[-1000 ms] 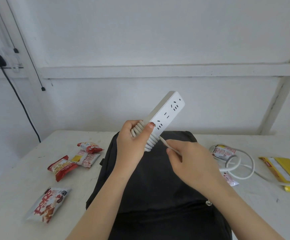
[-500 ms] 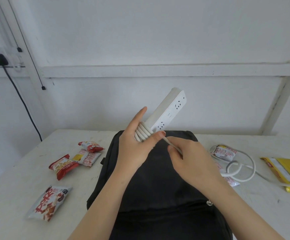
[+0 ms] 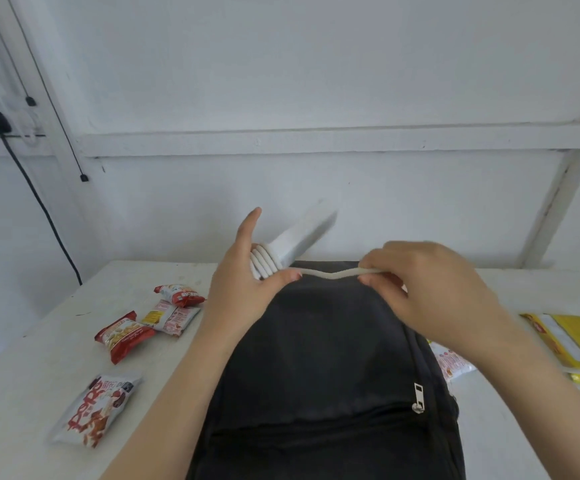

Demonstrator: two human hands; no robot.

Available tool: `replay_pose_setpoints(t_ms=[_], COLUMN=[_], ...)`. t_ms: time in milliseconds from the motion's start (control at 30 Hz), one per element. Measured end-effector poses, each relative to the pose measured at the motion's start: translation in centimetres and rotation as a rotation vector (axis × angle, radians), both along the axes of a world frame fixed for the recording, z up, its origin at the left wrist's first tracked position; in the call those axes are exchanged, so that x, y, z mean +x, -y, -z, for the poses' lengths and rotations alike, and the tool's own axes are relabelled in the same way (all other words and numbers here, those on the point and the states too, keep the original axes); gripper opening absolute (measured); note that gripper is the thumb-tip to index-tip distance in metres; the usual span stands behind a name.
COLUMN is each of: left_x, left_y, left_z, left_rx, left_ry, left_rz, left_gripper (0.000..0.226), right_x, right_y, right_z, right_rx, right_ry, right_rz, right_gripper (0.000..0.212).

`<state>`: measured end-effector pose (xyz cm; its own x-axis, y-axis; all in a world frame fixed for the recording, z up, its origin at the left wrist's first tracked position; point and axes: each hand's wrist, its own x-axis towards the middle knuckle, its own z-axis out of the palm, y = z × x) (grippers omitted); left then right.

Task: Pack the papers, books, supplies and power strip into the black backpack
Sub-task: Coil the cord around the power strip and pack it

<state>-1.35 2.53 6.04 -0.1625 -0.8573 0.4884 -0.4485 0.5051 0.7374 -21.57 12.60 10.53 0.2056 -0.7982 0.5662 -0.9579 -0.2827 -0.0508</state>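
While the snack packets (image 3: 122,336) lie scattered on the table (image 3: 21,410) at the left, the work goes on in the air above the black backpack (image 3: 316,358). That pack lies flat in the middle of the table, with its zip pull (image 3: 419,396) toward the near right.

The left hand (image 3: 247,292) holds the near end of the power strip (image 3: 302,239). Its thumb presses the wound coils (image 3: 264,263) against the body and its forefinger stands straight up. The other fingers are hidden behind the strip. The strip tilts up and away to the right, above the pack's far edge, and is blurred.

From the coils the free cord (image 3: 330,273) runs rightward to the right hand (image 3: 430,289), which pinches it between thumb and fingertips.

Half a second ago the right hand sat close under the left. It has since drawn out to the right, pulling a length of cord nearly straight across the top of the pack. This looks like slack being taken up for another turn, so the strip is probably not ready to pack yet.

The socket face, plain a second ago, no longer shows. The loose cord loop on the table at the right has also gone from sight, perhaps behind the right hand. The yellow packet (image 3: 572,337) lies at the far right as before.
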Motion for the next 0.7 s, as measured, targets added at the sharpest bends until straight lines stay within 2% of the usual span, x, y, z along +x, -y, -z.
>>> replay_pose_setpoints(t_ms=[133, 233, 300, 400, 467, 500, 567, 600, 667, 700], left_x=[-1.2, -1.8, -1.8, -1.4, -1.0, -0.9, -0.8, -0.9, -1.1, -1.2], left_y=[-1.1, -2.6, -4.1, -6.0, -6.5, -6.6, -6.6, -6.6, -6.4, -6.2], left_z=[-0.1, -0.7, -1.3, -2.4, -3.1, -3.3, -3.4, -3.4, -3.1, -2.9], left_rx=[0.027, 0.061, 0.100, 0.139, 0.174, 0.201, 0.244, 0.260, 0.297, 0.315], left_ry=[0.153, 0.172, 0.078, -0.123, -0.278, -0.355, -0.464, -0.505, -0.590, -0.639], left_rz=[0.141, 0.308, 0.428, 0.566, 0.652, 0.691, 0.734, 0.738, 0.715, 0.683], left_gripper=[0.119, 0.130, 0.131, 0.127, 0.121, 0.120, 0.118, 0.118, 0.118, 0.118], right_x=[0.0, -0.5, -1.2, -3.0, -4.4, -4.6, -4.7, -4.5, -3.4, -2.7], right_y=[0.8, 2.2, 3.0, 3.7, 4.2, 4.3, 4.7, 5.1, 5.5, 5.4], right_z=[-2.9, -4.9, -6.1, -7.9, -8.1, -7.9, -6.4, -5.3, -3.0, -1.8], right_rx=[-0.078, -0.047, 0.052, 0.297, 0.401, 0.436, 0.407, 0.397, 0.430, 0.474], right_ry=[-0.087, 0.016, 0.208, 0.640, 0.785, 0.795, 0.736, 0.772, 0.990, 1.093], right_rz=[-0.138, -0.214, -0.362, -0.621, -0.699, -0.746, -0.708, -0.643, -0.574, -0.609], right_gripper=[0.025, 0.013, 0.011, 0.013, 0.015, 0.019, 0.025, 0.027, 0.028, 0.019])
